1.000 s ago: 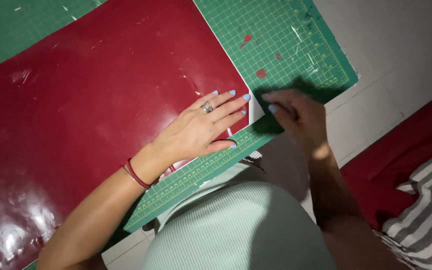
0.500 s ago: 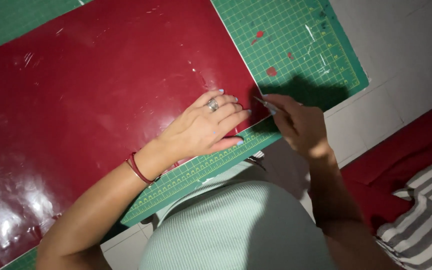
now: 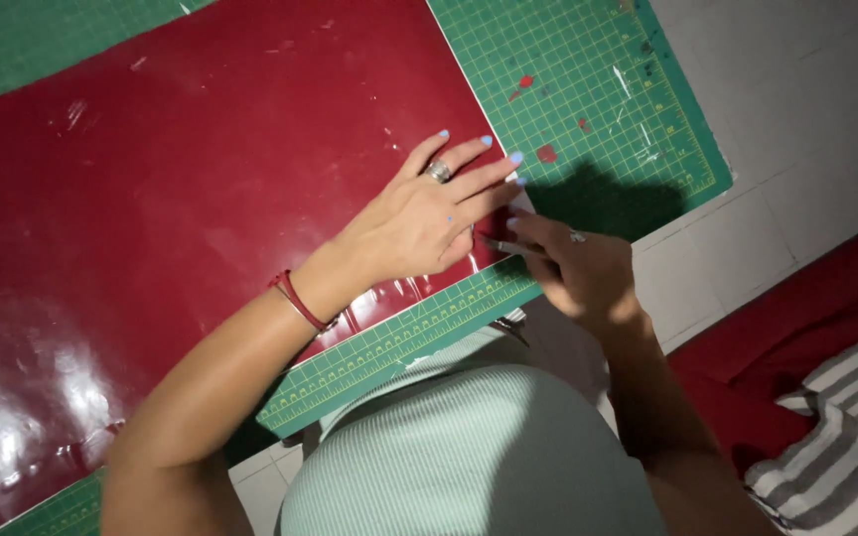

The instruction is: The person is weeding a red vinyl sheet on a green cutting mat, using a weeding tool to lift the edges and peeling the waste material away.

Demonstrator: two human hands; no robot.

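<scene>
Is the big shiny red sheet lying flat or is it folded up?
Spread flat. The red sheet lies open across the green cutting mat, and the left hand presses it down near its corner.

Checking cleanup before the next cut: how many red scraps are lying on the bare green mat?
3. One scrap lies farthest up, one right of it, and one nearest the left hand. The hands' shadow may hide more.

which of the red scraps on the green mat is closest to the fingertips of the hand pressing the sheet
The red scrap just right of the left hand, beside its fingertips; the other two scraps lie farther up the cutting mat.
</scene>
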